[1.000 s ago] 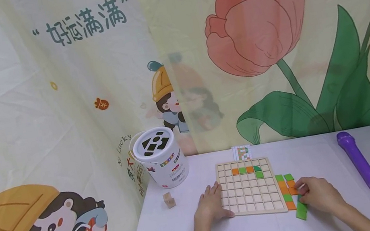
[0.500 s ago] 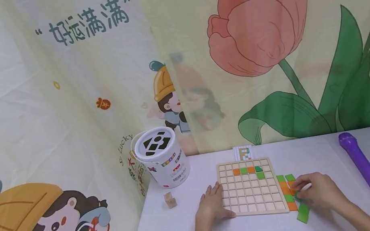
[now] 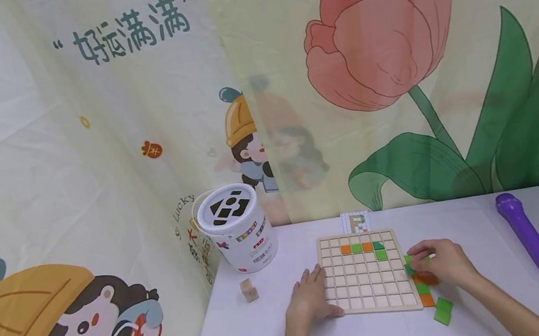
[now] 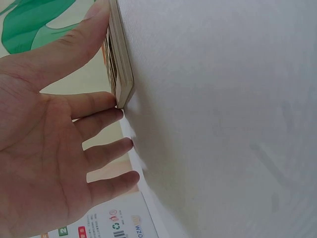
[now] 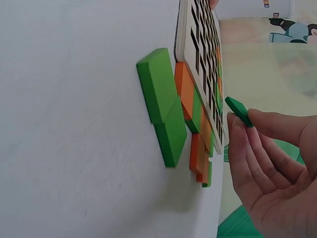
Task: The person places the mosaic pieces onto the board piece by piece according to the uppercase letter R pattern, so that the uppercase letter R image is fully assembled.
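Observation:
A wooden grid board [image 3: 364,286] lies on the white table. In its upper rows sit an orange tile [image 3: 345,250], a light green tile [image 3: 356,248], another orange one, a dark green rounded tile [image 3: 378,245] and a light green tile below that. My left hand [image 3: 308,298] rests along the board's left edge, fingers extended and touching its side. Just off the right edge, my right hand [image 3: 446,263] pinches a small dark green tile [image 5: 238,110] between thumb and fingers, above loose orange and green tiles [image 3: 422,288] that it partly hides.
Two light green tiles [image 3: 443,311] lie nearer the front. Behind the board is a pattern card [image 3: 356,222]. A white bucket [image 3: 247,243] stands back left, with small wooden cubes [image 3: 249,290] before it. A purple microphone [image 3: 530,240] lies at the right.
My right hand has picked up the dark green tile from beside the light green ones and carried it up and left to the board's right edge. The left hand stays at the board.

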Motion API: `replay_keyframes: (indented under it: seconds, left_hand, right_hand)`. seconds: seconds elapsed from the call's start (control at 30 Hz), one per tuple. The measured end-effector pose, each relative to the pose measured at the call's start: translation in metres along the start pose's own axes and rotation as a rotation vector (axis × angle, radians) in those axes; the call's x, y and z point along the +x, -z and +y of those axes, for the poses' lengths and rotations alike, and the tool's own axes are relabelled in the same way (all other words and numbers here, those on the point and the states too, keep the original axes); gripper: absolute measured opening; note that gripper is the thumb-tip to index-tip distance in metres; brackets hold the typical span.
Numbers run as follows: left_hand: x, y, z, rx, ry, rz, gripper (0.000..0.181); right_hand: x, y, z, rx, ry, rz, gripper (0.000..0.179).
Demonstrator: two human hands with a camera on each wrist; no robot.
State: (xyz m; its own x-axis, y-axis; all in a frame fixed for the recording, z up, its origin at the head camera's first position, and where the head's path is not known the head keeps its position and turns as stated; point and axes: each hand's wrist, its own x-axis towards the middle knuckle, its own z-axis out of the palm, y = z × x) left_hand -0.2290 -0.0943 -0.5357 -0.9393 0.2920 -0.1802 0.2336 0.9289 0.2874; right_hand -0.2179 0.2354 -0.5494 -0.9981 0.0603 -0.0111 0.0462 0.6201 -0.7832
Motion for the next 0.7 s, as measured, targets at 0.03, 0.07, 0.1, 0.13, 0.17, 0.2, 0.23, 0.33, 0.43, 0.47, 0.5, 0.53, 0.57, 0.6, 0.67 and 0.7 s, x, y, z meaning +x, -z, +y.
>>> replay_keyframes:
  seconds: [0.03, 0.07, 0.1, 0.13, 0.17, 0.2, 0.23, 0.33, 0.43, 0.47, 0.5, 0.53, 0.57, 0.6, 0.67, 0.7]
  left_hand:
    - [0.000, 0.000, 0.000, 0.001, -0.002, 0.001, 0.105]
    - [0.000, 0.001, 0.001, 0.002, -0.004, 0.001, 0.105]
    - [0.000, 0.001, 0.001, 0.000, -0.004, -0.001, 0.106]
    - [0.000, 0.001, 0.002, 0.002, -0.004, -0.001, 0.107]
    - [0.001, 0.000, 0.002, 0.005, -0.005, -0.003, 0.107]
    - [0.001, 0.000, 0.002, -0.001, -0.004, -0.003, 0.108]
    - [0.001, 0.000, 0.002, 0.000, -0.005, -0.004, 0.108]
    - [0.003, -0.002, 0.000, 0.010, -0.001, -0.001, 0.109]
    - [0.004, -0.004, -0.002, 0.006, -0.002, 0.005, 0.108]
    - [0.004, -0.004, -0.002, 0.002, -0.001, 0.006, 0.108]
    - [0.004, -0.004, -0.002, -0.001, 0.003, 0.004, 0.109]
    - [0.003, -0.002, -0.001, -0.011, 0.004, 0.002, 0.108]
    - [0.003, -0.002, -0.001, -0.017, 0.004, 0.005, 0.109]
    - [0.001, 0.001, 0.001, -0.025, 0.005, 0.004, 0.109]
    - [0.001, 0.002, 0.001, -0.018, 0.008, 0.008, 0.110]
    - [0.000, 0.002, 0.001, -0.014, 0.008, 0.010, 0.110]
  right_hand:
    - [0.002, -0.002, 0.000, 0.016, -0.014, 0.001, 0.028]
    - [0.003, -0.004, -0.001, 0.041, -0.029, -0.001, 0.029]
    - [0.005, -0.005, -0.001, 0.074, -0.046, -0.003, 0.030]
    - [0.006, -0.007, -0.002, 0.102, -0.058, -0.007, 0.031]
    - [0.007, -0.009, -0.002, 0.125, -0.071, -0.009, 0.031]
    - [0.008, -0.010, -0.002, 0.152, -0.078, -0.014, 0.032]
    - [0.009, -0.012, -0.003, 0.176, -0.084, -0.019, 0.032]
    - [0.011, -0.016, -0.004, 0.207, -0.074, -0.026, 0.032]
    - [0.014, -0.020, -0.005, 0.206, -0.066, -0.026, 0.031]
    - [0.016, -0.021, -0.006, 0.196, -0.062, -0.024, 0.032]
    - [0.017, -0.022, -0.006, 0.192, -0.059, -0.024, 0.032]
    - [0.019, -0.024, -0.007, 0.189, -0.057, -0.025, 0.031]
    - [0.020, -0.025, -0.007, 0.190, -0.057, -0.025, 0.031]
    - [0.022, -0.027, -0.007, 0.189, -0.057, -0.027, 0.031]
    - [0.025, -0.029, -0.009, 0.190, -0.057, -0.031, 0.030]
    - [0.026, -0.031, -0.009, 0.189, -0.058, -0.033, 0.029]
